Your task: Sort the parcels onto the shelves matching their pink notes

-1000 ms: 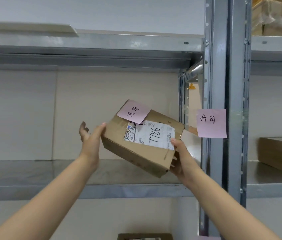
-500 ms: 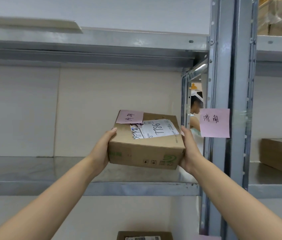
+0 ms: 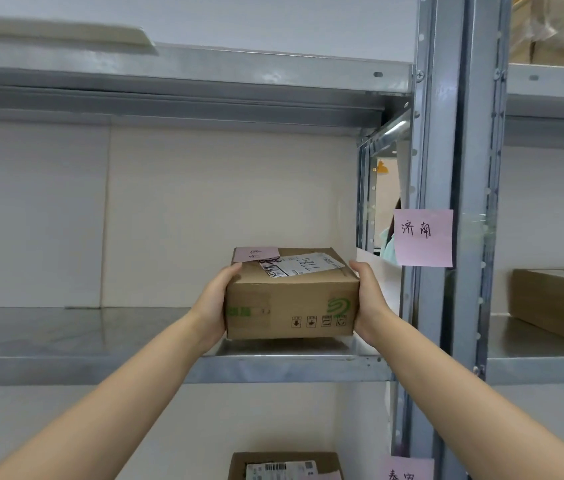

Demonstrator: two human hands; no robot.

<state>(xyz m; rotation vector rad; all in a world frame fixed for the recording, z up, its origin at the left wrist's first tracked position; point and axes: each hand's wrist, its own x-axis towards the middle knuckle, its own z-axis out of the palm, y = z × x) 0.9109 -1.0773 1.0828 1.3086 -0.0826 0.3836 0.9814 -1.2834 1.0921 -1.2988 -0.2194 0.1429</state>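
Observation:
A brown cardboard parcel (image 3: pixel 291 306) rests level at the front of the grey metal shelf (image 3: pixel 66 337). On its top lie a small pink note (image 3: pixel 255 253) and a white shipping label. My left hand (image 3: pixel 213 308) presses its left side and my right hand (image 3: pixel 369 303) presses its right side. A larger pink note (image 3: pixel 423 238) with handwriting is stuck to the grey upright post (image 3: pixel 438 168) just right of the parcel.
Another parcel (image 3: pixel 285 466) sits on the shelf below, beside a second pink note (image 3: pixel 407 469) on the post. More brown boxes (image 3: pixel 557 303) occupy the neighbouring bay at right. A person is partly visible behind the rack.
The parcel went from tilted in the air to level, then moved forward and down onto the shelf. Both hands stayed on its sides.

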